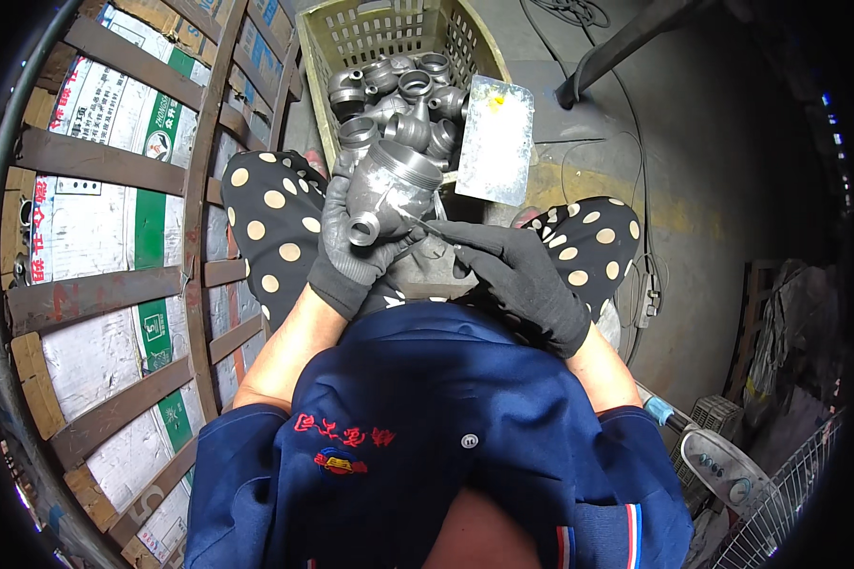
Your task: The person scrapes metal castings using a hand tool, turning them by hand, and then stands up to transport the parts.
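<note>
A grey metal pipe fitting (381,196) with a wide threaded mouth and a smaller round outlet is held up in front of my lap. My left hand (343,248), in a dark grey glove, closes around its left side and underside. My right hand (517,267), gloved too, is closed just right of the fitting. A thin, slim tool (416,219) sticks out from its fingertips and meets the fitting's lower right side; its exact kind does not show. Beneath the hands sits a grey block-like surface (433,269), partly hidden.
Beyond my knees stands a yellowish plastic crate (489,43) holding several similar metal fittings (413,85). A pale flat plate (496,142) rests at its right corner. A slatted metal rack (194,199) with cartons is close on my left. Cables, a dark metal leg (626,52) and a wire-guarded fan (778,507) lie rightward.
</note>
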Demonstrator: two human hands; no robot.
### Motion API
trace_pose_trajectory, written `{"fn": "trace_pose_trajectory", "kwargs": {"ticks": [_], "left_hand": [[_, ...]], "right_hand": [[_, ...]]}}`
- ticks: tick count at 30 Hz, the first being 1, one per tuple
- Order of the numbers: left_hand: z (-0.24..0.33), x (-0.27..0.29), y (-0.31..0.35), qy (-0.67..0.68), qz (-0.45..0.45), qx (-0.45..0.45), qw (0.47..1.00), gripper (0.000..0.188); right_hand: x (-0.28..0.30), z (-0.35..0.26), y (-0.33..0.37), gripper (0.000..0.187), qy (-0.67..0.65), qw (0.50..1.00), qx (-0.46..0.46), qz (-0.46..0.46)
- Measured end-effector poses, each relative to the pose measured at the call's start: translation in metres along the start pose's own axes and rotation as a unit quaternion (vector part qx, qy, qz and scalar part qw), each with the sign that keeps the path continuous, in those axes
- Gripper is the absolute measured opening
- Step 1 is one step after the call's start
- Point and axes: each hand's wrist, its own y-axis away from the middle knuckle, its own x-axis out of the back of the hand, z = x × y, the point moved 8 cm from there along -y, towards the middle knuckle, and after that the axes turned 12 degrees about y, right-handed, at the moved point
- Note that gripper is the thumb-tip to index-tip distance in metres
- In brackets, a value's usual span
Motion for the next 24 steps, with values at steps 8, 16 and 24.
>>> {"fn": "trace_pose_trajectory", "kwargs": {"ticks": [8, 16, 24], "left_hand": [[-0.002, -0.005, 0.005, -0.037, 0.029, -0.026, 0.999, 0.067], [-0.003, -0.039, 0.024, -0.289, -0.131, -0.174, 0.932, 0.064], [-0.021, -0.009, 0.004, 0.049, 0.011, -0.001, 0.999, 0.064]], "right_hand": [[0.012, -0.006, 0.000, 0.038, 0.063, 0.996, 0.043, 0.042], [0.017, -0.016, -0.005, 0.046, -0.011, 0.990, 0.075, 0.117], [0.001, -0.033, -0.019, 0.045, 0.016, 0.983, 0.134, 0.126]]}}
